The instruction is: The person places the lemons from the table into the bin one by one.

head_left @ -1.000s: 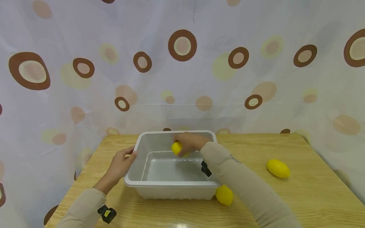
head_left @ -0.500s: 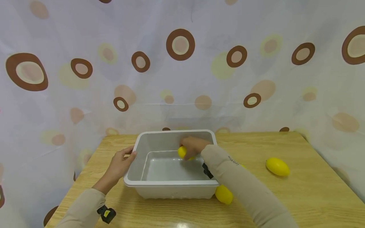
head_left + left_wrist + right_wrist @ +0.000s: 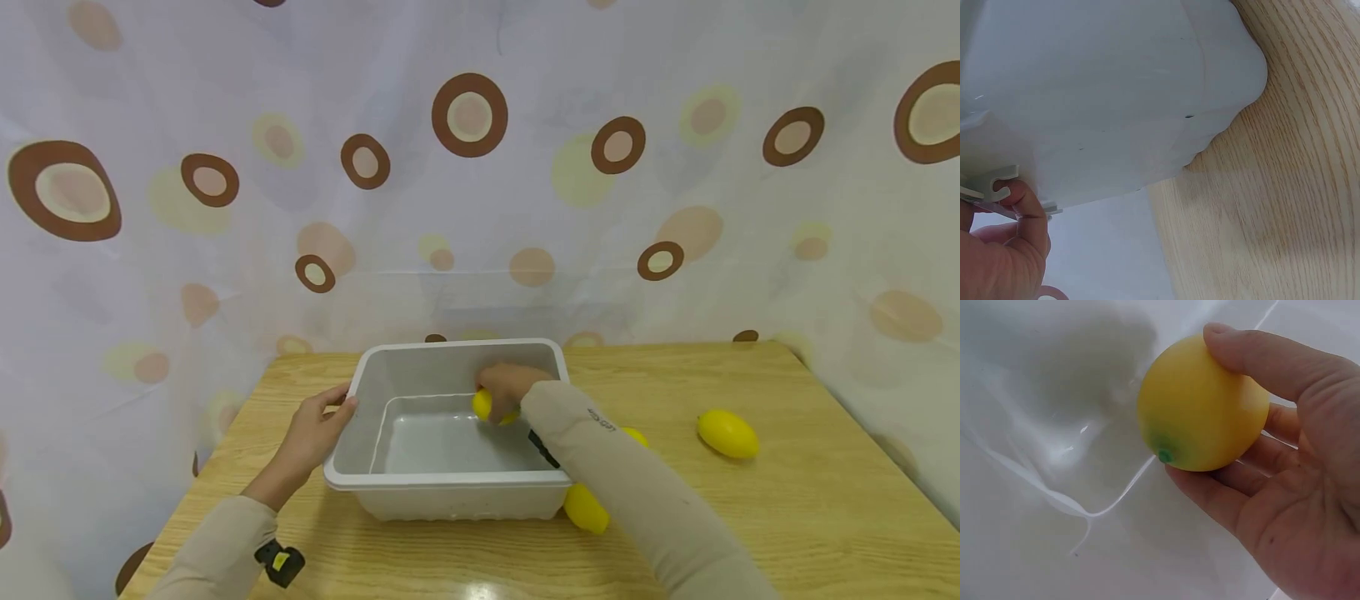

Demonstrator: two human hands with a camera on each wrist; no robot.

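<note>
A light grey plastic basin (image 3: 450, 481) stands on the wooden table. My left hand (image 3: 311, 429) grips its left rim, the thumb on top; in the left wrist view the fingers (image 3: 1030, 215) curl under the rim's edge. Inside the basin, toward its right back part, my right hand (image 3: 510, 387) holds a yellow lemon (image 3: 482, 405). The right wrist view shows that lemon (image 3: 1200, 412) between thumb and fingers, its green stem tip facing the camera, over the basin's shiny floor.
One lemon (image 3: 587, 508) lies against the basin's front right corner. Another lemon (image 3: 636, 436) shows partly behind the right sleeve, and a third lemon (image 3: 727, 433) lies farther right on the table (image 3: 795, 500). A patterned curtain (image 3: 480, 208) hangs behind.
My right hand has moved right and slightly lower inside the basin with the lemon. The left hand keeps its grip on the rim. The lemon behind the right sleeve has come into view.
</note>
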